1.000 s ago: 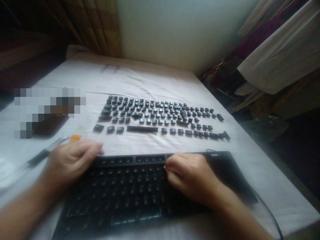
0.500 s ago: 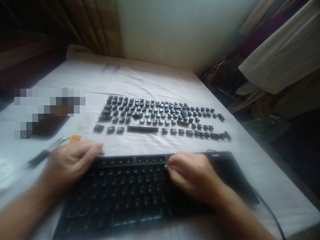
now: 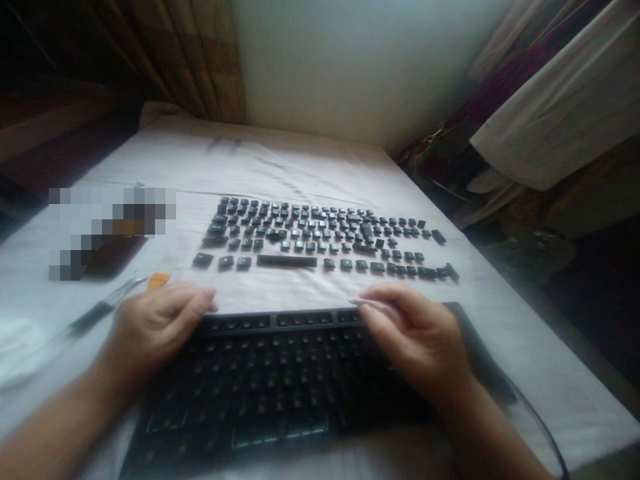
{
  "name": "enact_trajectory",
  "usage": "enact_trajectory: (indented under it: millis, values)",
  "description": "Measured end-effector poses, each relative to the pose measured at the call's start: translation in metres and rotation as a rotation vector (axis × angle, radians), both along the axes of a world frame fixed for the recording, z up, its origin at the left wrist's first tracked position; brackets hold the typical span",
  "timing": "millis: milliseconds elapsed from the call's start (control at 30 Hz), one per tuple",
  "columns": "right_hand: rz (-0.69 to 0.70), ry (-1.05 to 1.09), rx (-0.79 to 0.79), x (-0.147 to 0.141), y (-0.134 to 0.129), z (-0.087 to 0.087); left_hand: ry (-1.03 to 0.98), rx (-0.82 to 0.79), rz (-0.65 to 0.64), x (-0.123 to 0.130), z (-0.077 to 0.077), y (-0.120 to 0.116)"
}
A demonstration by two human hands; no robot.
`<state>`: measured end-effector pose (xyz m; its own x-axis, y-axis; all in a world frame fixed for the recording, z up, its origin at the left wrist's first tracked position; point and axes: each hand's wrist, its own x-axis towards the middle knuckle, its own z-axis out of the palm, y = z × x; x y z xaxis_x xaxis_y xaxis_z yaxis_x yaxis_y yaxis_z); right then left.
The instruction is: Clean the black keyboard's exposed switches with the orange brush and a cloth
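A black keyboard with its keycaps off lies in front of me, bare key posts showing in rows. My left hand is closed at its upper left corner, thumb along the top edge. Over the keyboard's upper right part, my right hand is closed in a pinch. A small whitish tip sticks out between its thumb and forefinger, too blurred to name. Beyond the keyboard, loose black keycaps lie in rows on the white cloth, the long space bar among them.
A dark-handled tool with thin metal prongs and an orange piece lie left of the keyboard. Further back is a pixelated patch. White crumpled material sits at the left edge. A cable runs off the right side.
My right hand has moved up and right to the keyboard's top edge, its pinch turned so the whitish tip shows more. My left hand has stayed at the corner; the view shifted slightly.
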<state>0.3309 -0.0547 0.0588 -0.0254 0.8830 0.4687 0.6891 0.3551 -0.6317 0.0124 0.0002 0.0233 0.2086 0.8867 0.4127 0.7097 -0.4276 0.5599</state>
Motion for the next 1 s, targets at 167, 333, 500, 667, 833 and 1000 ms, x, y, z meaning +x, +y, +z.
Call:
enact_trajectory:
  millis: [167,333,500,667,833,1000]
  values:
    - [0.103,0.034,0.021,-0.007,-0.011,0.023,-0.027,-0.009,-0.04,0.004,-0.003,-0.001]
    - [0.223,-0.079,0.07,-0.015,-0.005,0.018,-0.034,-0.016,-0.088,0.006,-0.007,-0.003]
    - [0.262,-0.216,-0.02,-0.012,0.001,-0.008,-0.128,-0.081,0.04,0.002,-0.008,-0.002]
    - [0.269,-0.276,-0.04,-0.008,-0.001,-0.013,-0.131,-0.069,0.154,-0.013,-0.013,0.0]
    - [0.287,-0.323,-0.054,-0.009,-0.001,-0.02,0.027,0.118,0.113,-0.017,-0.013,0.005]
    - [0.275,-0.381,-0.054,-0.009,-0.002,-0.026,0.295,0.327,0.068,-0.016,-0.011,0.014]
